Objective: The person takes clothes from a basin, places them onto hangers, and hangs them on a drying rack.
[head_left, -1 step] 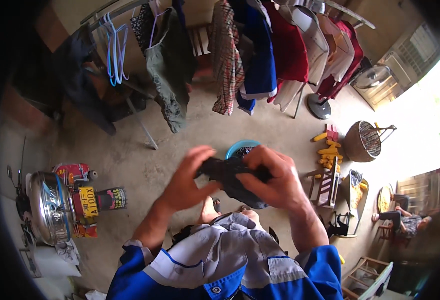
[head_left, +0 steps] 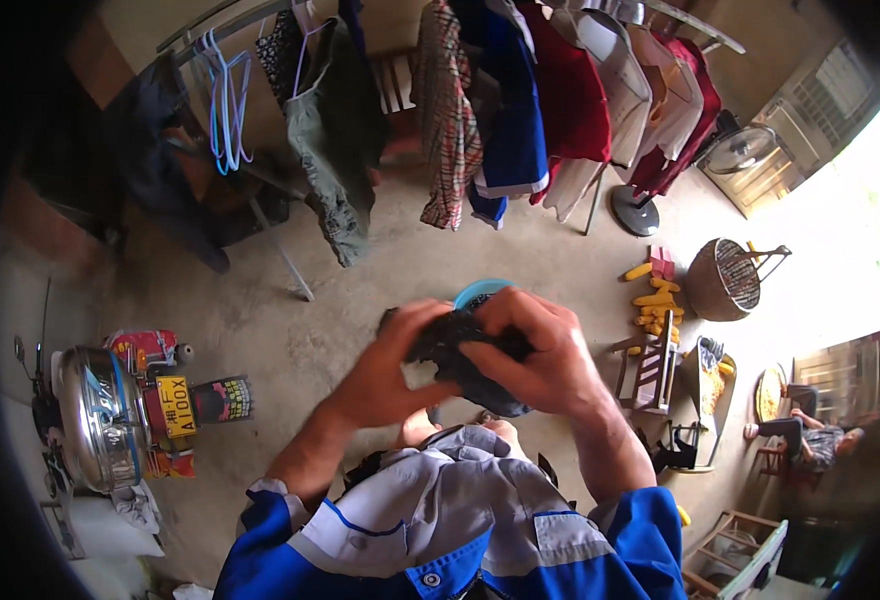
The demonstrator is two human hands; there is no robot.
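Note:
A dark, bunched piece of cloth is held up in front of my body, its lower part hanging between my hands. My left hand has its fingers over the cloth's left end, the thumb lower down, with a small gap showing between them. Thumb and bent fingers of my right hand pinch the cloth on the other side. The cloth's exact kind cannot be made out. Just beyond my hands, a light-blue basin stands on the floor, partly hidden by them, with dark contents.
Ahead is a rack with hanging clothes, among them green trousers, and empty hangers. A motorcycle stands at left. Corn cobs, a basket and a small wooden chair lie right. A person sits far right.
My left hand has closed from a spread position onto the cloth's left end. My right hand keeps its pinch, shifted slightly left.

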